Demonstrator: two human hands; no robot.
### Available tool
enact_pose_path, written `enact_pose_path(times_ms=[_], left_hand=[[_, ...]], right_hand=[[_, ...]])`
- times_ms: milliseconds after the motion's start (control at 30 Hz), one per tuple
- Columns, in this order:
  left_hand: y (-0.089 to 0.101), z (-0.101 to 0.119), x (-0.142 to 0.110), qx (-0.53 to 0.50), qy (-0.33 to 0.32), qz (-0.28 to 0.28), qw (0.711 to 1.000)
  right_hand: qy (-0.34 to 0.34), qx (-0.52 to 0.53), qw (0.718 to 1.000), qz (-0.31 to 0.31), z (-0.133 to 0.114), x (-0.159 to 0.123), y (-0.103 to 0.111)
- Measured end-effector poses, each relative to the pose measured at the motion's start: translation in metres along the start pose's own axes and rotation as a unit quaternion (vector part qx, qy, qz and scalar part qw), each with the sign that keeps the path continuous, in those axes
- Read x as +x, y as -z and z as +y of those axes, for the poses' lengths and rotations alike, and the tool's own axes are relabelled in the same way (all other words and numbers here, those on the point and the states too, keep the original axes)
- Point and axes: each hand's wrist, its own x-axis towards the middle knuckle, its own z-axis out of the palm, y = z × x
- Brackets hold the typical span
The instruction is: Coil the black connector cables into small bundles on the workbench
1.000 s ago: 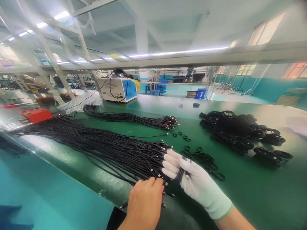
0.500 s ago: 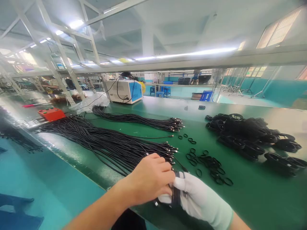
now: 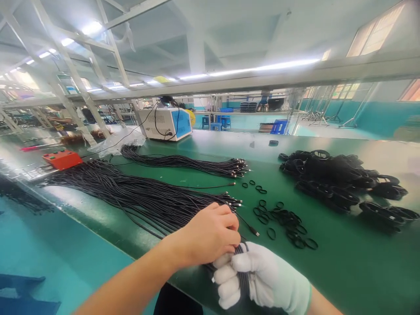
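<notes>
My right hand (image 3: 259,273), in a white glove, is wrapped round a coiled black cable (image 3: 243,280) at the table's near edge. Bare, my left hand (image 3: 210,234) is closed at the top of that coil, its fingertips against the cable and close to the gloved thumb. Part of the coil is hidden by both hands. Under and behind my left hand lies a thick bundle of straight black cables (image 3: 141,197), their metal plugs pointing right. One cable plug (image 3: 253,230) lies apart, just beyond my hands. Small black rings (image 3: 285,218) are scattered to the right.
A second cable bundle (image 3: 183,162) lies farther back on the green table (image 3: 328,271). Coiled black cables (image 3: 334,175) are heaped at the right. A red control box (image 3: 62,159) sits at the left, and a white-and-blue machine (image 3: 166,124) stands at the back.
My gloved fingers have closed round the coil, where they were partly hidden before. My left hand stays at the coil's top. The whole view has shifted slightly.
</notes>
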Motion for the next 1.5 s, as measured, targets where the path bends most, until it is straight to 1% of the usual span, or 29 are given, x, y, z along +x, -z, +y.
enact_pose_path(times_ms=[67,133,200,267,333,400,433,500,600,633,667,767,800,833,933,1067,1133,1233,1300,1367,1400,1433,1500], left_hand=[[0.004,-0.001,0.005,-0.043,0.016,-0.053,0.998],[0.005,-0.005,0.009,-0.146,0.047,-0.088,0.984],[0.002,-0.010,0.009,-0.265,0.093,-0.097,0.955],[-0.005,-0.012,0.005,-0.375,0.145,-0.093,0.911],[-0.015,-0.009,-0.002,-0.455,0.194,-0.063,0.867],[-0.026,-0.003,-0.010,-0.496,0.226,-0.008,0.838],[-0.031,0.001,-0.013,-0.503,0.237,0.023,0.831],[-0.040,0.008,-0.019,-0.501,0.251,0.076,0.825],[-0.050,0.015,-0.023,-0.473,0.254,0.148,0.831],[-0.052,0.017,-0.024,-0.472,0.252,0.161,0.830],[-0.054,0.018,-0.025,-0.483,0.249,0.163,0.824],[-0.058,0.020,-0.026,-0.551,0.240,0.132,0.788],[-0.059,0.020,-0.026,-0.558,0.236,0.133,0.784],[-0.060,0.022,-0.027,-0.551,0.233,0.144,0.788],[-0.064,0.027,-0.027,-0.493,0.225,0.206,0.815],[-0.069,0.038,-0.028,-0.440,0.220,0.268,0.828],[-0.073,0.043,-0.029,-0.405,0.192,0.312,0.838],[-0.080,0.049,-0.029,-0.324,0.122,0.388,0.854],[-0.084,0.052,-0.028,-0.273,0.090,0.423,0.860],[-0.083,0.053,-0.026,-0.245,0.084,0.434,0.863],[-0.080,0.053,-0.025,-0.241,0.089,0.426,0.867],[-0.077,0.053,-0.024,-0.241,0.097,0.407,0.876],[-0.066,0.052,-0.023,-0.244,0.098,0.339,0.903]], right_hand=[[-0.012,0.027,1.000,-0.008,0.000,-0.004,0.003],[-0.015,0.058,0.998,-0.015,0.000,-0.007,0.005],[-0.013,0.076,0.997,-0.023,-0.001,-0.010,0.005],[-0.018,0.086,0.996,-0.024,-0.001,-0.010,0.003],[-0.024,0.083,0.996,-0.014,-0.002,-0.010,0.000],[-0.017,0.067,0.998,-0.006,-0.001,-0.008,-0.003],[-0.009,0.056,0.998,-0.004,-0.001,-0.007,-0.004],[0.007,0.029,1.000,0.000,-0.001,-0.005,-0.003],[0.028,-0.007,0.999,0.023,-0.001,-0.003,-0.001],[0.033,-0.018,0.999,0.027,-0.002,-0.002,-0.001],[0.036,-0.031,0.999,0.027,-0.003,-0.002,-0.002],[0.028,-0.084,0.996,0.013,-0.010,-0.003,-0.006],[0.028,-0.110,0.993,0.010,-0.013,-0.003,-0.008],[0.030,-0.139,0.990,0.008,-0.016,-0.004,-0.010],[0.014,-0.230,0.973,-0.005,-0.026,-0.008,-0.016],[-0.046,-0.343,0.938,-0.015,-0.039,-0.018,-0.024],[-0.066,-0.364,0.929,-0.023,-0.044,-0.025,-0.029],[-0.084,-0.370,0.925,-0.035,-0.050,-0.033,-0.036],[-0.092,-0.374,0.922,-0.041,-0.052,-0.036,-0.039],[-0.098,-0.379,0.919,-0.043,-0.054,-0.038,-0.041],[-0.100,-0.381,0.918,-0.044,-0.055,-0.038,-0.042],[-0.102,-0.383,0.917,-0.044,-0.056,-0.039,-0.042],[-0.106,-0.388,0.914,-0.046,-0.057,-0.040,-0.045]])
